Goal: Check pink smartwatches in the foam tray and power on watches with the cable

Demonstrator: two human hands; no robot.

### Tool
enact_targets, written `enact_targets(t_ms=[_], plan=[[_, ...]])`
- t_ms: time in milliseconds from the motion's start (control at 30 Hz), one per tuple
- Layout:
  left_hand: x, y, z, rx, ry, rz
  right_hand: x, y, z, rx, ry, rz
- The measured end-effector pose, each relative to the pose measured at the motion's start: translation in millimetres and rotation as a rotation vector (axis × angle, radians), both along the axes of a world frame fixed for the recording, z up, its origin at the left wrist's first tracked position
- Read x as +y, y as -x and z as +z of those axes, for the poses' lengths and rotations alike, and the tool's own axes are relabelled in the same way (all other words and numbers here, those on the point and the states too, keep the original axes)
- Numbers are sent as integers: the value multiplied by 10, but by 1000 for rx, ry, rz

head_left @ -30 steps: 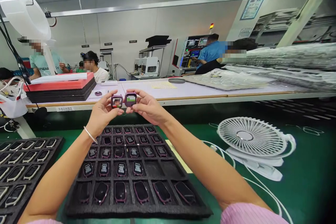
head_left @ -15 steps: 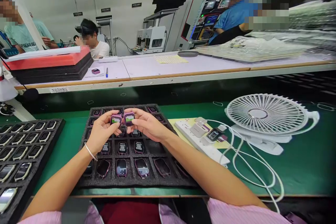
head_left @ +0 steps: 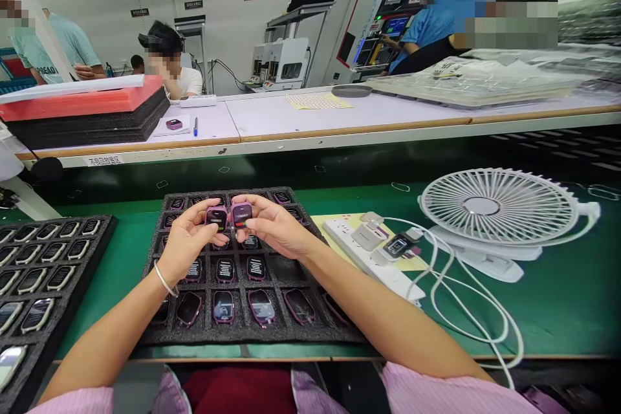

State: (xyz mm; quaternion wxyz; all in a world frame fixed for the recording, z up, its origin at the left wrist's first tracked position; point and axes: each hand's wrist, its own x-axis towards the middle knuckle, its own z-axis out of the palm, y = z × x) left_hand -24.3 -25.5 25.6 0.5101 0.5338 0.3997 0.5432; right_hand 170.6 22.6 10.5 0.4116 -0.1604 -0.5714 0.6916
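Note:
My left hand (head_left: pixel 191 240) is closed on a purple-framed smartwatch case (head_left: pixel 216 218), its thumb at the lower edge of the lit screen. A second purple smartwatch case (head_left: pixel 241 212) is pinched in my right hand (head_left: pixel 276 226), thumb on the screen's lower part. The two watches are held side by side, screens facing me, without straps. Beneath them lies a black foam tray (head_left: pixel 242 334), its pockets holding several purple watch cases, such as one watch (head_left: pixel 262 306) in the front row. Some of those screens show white text. My hands cover part of the back rows.
Left stands another foam tray (head_left: pixel 107 233) with pale-framed watches. To the right are a white power strip (head_left: pixel 395 283) with chargers, a plugged-in watch (head_left: pixel 398 244), looping white cables (head_left: pixel 478 301) and a white fan (head_left: pixel 485 207). A raised shelf (head_left: pixel 272 118) crosses behind; several people work beyond it.
Both held watch screens have changed: the white and green display has given way to a dark one, with a green bar on the left watch and red on the right. My hands stay nearly in place.

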Motion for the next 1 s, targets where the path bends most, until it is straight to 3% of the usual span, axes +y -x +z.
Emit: enact_targets(t_ms=[700, 833, 1000], plan=[[-73, 1, 31, -52, 92, -31, -34, -42, -33, -12, 32, -7], [-315, 50, 146, -97, 171, -126, -283, -104, 100, -21, 162, 106], [-881, 227, 404, -146, 260, -389, -842, -358, 411, -37, 287, 348]])
